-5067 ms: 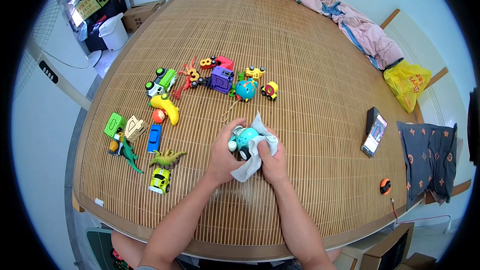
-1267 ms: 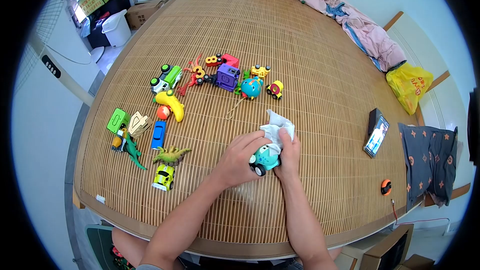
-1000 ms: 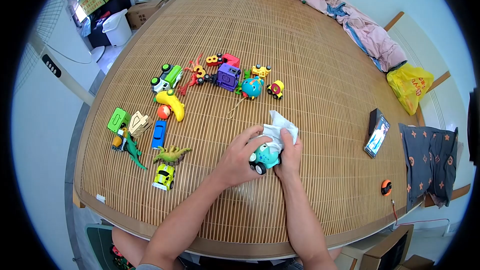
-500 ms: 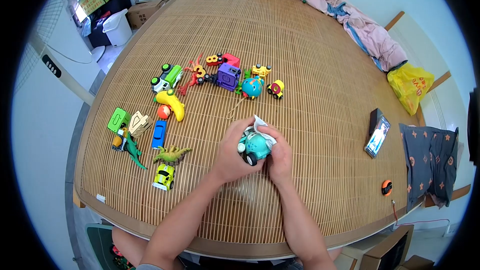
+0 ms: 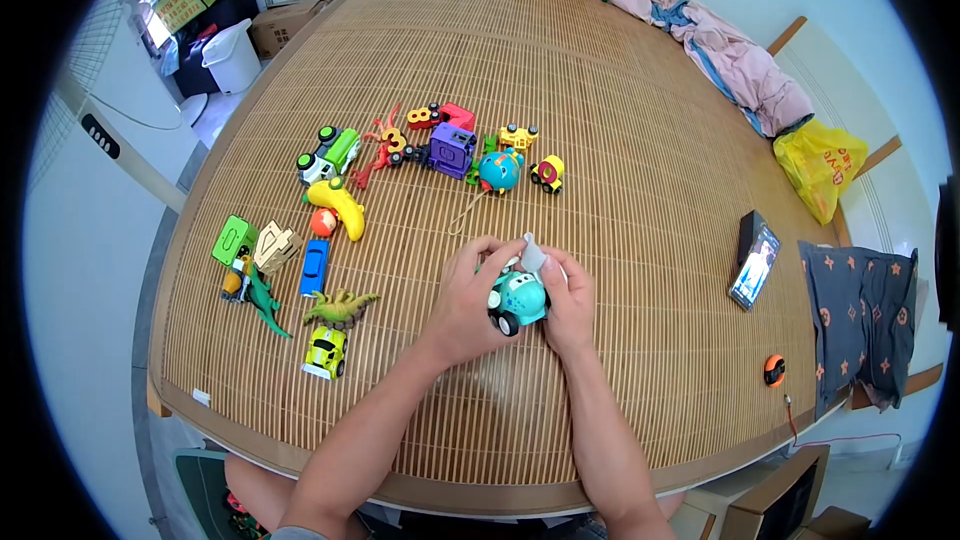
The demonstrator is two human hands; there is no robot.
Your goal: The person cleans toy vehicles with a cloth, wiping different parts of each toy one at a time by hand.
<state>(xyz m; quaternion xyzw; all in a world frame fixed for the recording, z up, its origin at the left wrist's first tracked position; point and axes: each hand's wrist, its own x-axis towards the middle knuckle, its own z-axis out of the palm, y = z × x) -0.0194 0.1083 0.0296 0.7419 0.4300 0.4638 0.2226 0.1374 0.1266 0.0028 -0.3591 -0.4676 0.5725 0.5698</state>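
Note:
A teal toy car (image 5: 521,297) with dark wheels is held up over the bamboo mat, its patterned side toward me. My left hand (image 5: 468,298) wraps around its left side. My right hand (image 5: 568,302) is closed at the car's right, pinching a white wipe (image 5: 533,256) against its top edge. Part of the wipe is hidden behind the fingers. Beyond the hands on the mat lie a blue round toy (image 5: 499,171) with a string, a purple toy block (image 5: 453,150) and a small yellow-and-red toy car (image 5: 547,174).
Left on the bamboo mat (image 5: 660,380) are a banana toy (image 5: 338,208), a blue car (image 5: 314,267), a dinosaur (image 5: 342,310) and a yellow-green car (image 5: 325,352). At right are a phone (image 5: 757,265), an orange-black round object (image 5: 775,371) and a yellow bag (image 5: 822,170).
The wipe has shifted from spread over the car's upper right to bunched upright in my right fingers. The car has turned slightly, showing more of its side.

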